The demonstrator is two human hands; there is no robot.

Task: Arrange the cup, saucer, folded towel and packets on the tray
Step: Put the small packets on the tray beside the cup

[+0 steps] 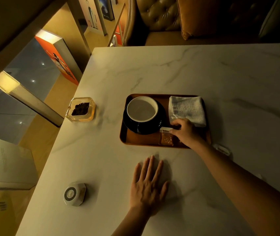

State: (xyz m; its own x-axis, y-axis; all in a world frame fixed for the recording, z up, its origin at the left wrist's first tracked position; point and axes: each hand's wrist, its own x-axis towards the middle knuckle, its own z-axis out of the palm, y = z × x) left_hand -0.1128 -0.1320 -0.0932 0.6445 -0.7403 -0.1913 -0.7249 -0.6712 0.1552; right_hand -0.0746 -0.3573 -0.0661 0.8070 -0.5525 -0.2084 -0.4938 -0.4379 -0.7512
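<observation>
Marble table (178, 68): white, veined, carrying all items observed. Both hands are over it.

Tray (141, 141): brown, rounded corners, lying directly beyond the left hand and beneath the right hand.

Saucer (130, 124): black, on the tray, to the left of the right hand.

Cup (142, 109): pale inside, dark outside, seated on the saucer, up and left of the right hand.

Folded towel (187, 109): white, on the tray's far right portion, just beyond the right hand; the fingertips lie at its near edge.

Right hand (186, 132): reaching onto the tray, fingers curled and pinching a white packet (165, 128) just beside the saucer's rim. A brown patterned packet (166, 139) lies flat on the tray just below the thumb.

Left hand (148, 186): flat on the table, palm down, fingers spread, holding nothing, near the tray's near edge without touching it.

Glass ashtray (81, 109): dark contents, well to the left of the tray.

Hexagonal white puck (74, 194): on the table, left of the left hand.
</observation>
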